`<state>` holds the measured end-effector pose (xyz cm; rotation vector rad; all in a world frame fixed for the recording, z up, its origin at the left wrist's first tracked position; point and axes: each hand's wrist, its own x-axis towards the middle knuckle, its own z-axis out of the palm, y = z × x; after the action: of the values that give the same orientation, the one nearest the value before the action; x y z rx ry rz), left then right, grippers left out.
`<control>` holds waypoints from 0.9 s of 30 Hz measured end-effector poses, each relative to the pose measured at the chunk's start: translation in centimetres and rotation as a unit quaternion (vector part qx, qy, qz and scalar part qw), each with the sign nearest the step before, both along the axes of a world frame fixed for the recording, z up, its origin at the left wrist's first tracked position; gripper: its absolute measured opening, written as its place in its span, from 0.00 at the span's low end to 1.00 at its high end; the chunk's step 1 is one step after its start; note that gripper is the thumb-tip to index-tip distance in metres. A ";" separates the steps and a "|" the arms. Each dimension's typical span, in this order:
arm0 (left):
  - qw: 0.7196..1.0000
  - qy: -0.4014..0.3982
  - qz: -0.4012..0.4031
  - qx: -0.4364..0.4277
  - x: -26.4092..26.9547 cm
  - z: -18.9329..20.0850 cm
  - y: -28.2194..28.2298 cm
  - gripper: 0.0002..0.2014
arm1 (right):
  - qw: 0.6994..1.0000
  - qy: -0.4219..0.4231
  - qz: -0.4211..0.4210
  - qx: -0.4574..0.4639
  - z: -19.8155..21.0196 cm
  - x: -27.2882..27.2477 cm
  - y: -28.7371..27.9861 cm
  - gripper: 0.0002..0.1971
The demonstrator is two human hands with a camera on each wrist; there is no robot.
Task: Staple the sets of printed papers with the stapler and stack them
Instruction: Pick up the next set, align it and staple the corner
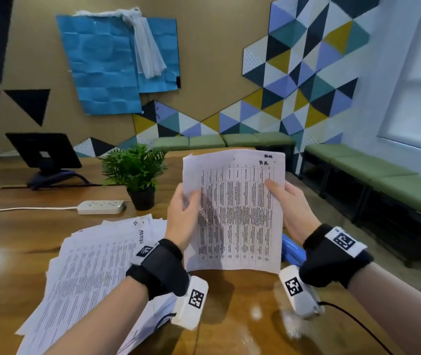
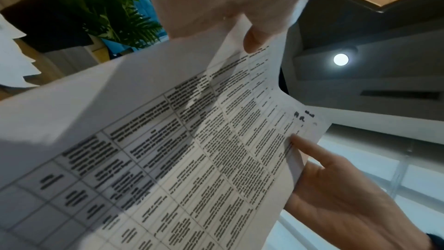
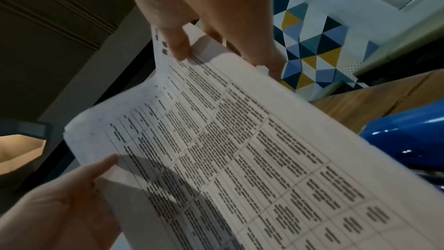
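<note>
I hold a set of printed papers [image 1: 237,211] upright above the wooden table [image 1: 242,316], its lower edge close to the tabletop. My left hand [image 1: 183,213] grips the set's left edge with the thumb on the front page. My right hand [image 1: 291,208] grips the right edge, its thumb pressed on the printed table. Both wrist views show the same set of papers [image 2: 216,159] [image 3: 240,149] pinched between thumb and fingers. A blue stapler [image 1: 292,248] [image 3: 408,138] lies on the table behind the sheets, partly hidden. A loose pile of printed papers [image 1: 89,272] spreads at the left.
A potted plant [image 1: 137,175] and a white power strip [image 1: 101,206] with its cord stand beyond the pile. A dark monitor [image 1: 42,152] is at the back left. Green benches [image 1: 383,180] line the walls at the right.
</note>
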<state>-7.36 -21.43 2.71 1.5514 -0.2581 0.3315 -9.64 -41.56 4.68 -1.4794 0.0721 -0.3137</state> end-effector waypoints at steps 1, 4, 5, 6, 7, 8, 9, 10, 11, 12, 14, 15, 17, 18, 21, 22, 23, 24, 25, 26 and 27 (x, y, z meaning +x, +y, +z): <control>1.000 -0.009 0.003 0.005 0.0 0.0 -0.2 0.11 | 1.000 -0.008 -0.004 -0.008 -0.1 0.0 -0.1 0.13; 0.998 -0.040 0.035 0.016 -0.1 0.0 -0.6 0.11 | 0.998 -0.049 -0.024 -0.021 0.0 -0.1 -0.1 0.11; 0.998 -0.047 0.040 0.024 -0.1 0.0 -0.7 0.10 | 0.998 -0.055 -0.026 -0.031 0.1 -0.1 0.0 0.10; 0.997 -0.046 0.040 0.036 -0.1 -0.1 -0.8 0.09 | 0.998 -0.050 -0.027 -0.041 -0.1 0.0 0.0 0.10; 0.997 -0.040 0.039 0.049 -0.1 -0.3 -0.9 0.08 | 0.998 -0.039 -0.028 -0.051 -0.4 0.1 0.0 0.12; 0.997 -0.030 0.034 0.060 -0.1 -0.5 -0.8 0.07 | 0.997 -0.025 -0.027 -0.062 -0.8 0.2 0.0 0.14; 0.997 -0.025 0.031 0.067 -0.1 -0.8 -0.8 0.07 | 0.997 -0.017 -0.029 -0.074 -1.2 0.2 0.0 0.16; 0.997 -0.024 0.032 0.073 0.0 -1.0 -0.7 0.08 | 0.996 -0.013 -0.033 -0.087 -1.6 0.3 0.0 0.16; 0.996 -0.021 0.034 0.078 0.1 -1.2 -0.5 0.09 | 0.994 -0.015 -0.040 -0.099 -1.8 0.2 -0.1 0.14; 0.996 -0.016 0.037 0.081 0.1 -1.1 -0.3 0.10 | 0.993 -0.019 -0.043 -0.105 -1.8 0.1 -0.1 0.12; 0.996 -0.014 0.037 0.082 0.2 -0.7 0.1 0.09 | 0.993 -0.027 -0.041 -0.107 -1.1 -0.1 -0.4 0.11; 0.996 -0.015 0.035 0.084 0.3 -0.3 0.3 0.09 | 0.993 -0.028 -0.039 -0.107 -0.6 -0.2 -0.6 0.11; 0.996 -0.005 0.021 0.087 0.3 0.5 0.7 0.09 | 0.994 -0.018 -0.030 -0.106 0.1 -0.3 -1.2 0.10; 0.996 0.010 0.007 0.086 0.2 0.6 0.9 0.10 | 0.994 -0.005 -0.025 -0.104 0.2 -0.4 -1.4 0.10; 0.990 0.107 -0.046 0.079 -0.3 -1.1 1.5 0.16 | 0.994 0.061 -0.005 -0.088 -1.0 -1.2 -1.4 0.10; 0.984 0.142 -0.057 0.086 -0.6 -2.0 1.6 0.18 | 0.993 0.089 0.001 -0.080 -1.9 -1.6 -1.4 0.09; 0.978 0.174 -0.062 0.095 -0.6 -3.1 1.7 0.18 | 0.991 0.114 0.005 -0.073 -2.9 -2.0 -1.3 0.08; 0.972 0.200 -0.066 0.105 -0.7 -4.2 1.8 0.17 | 0.988 0.138 0.011 -0.067 -3.8 -2.5 -1.2 0.09; 0.964 0.234 -0.069 0.109 -0.8 -5.2 1.8 0.17 | 0.985 0.163 0.018 -0.062 -4.7 -2.8 -1.1 0.10; 0.955 0.268 -0.072 0.105 -0.7 -6.5 1.9 0.18 | 0.980 0.188 0.026 -0.056 -5.6 -3.1 -1.0 0.12; 0.945 0.302 -0.075 0.101 -0.8 -7.4 2.0 0.22 | 0.977 0.207 0.030 -0.049 -6.3 -3.3 -1.0 0.14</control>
<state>-8.17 -19.44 -4.65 1.7456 0.0758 -0.3045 -12.90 -42.53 -1.67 -1.6231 0.3496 0.0460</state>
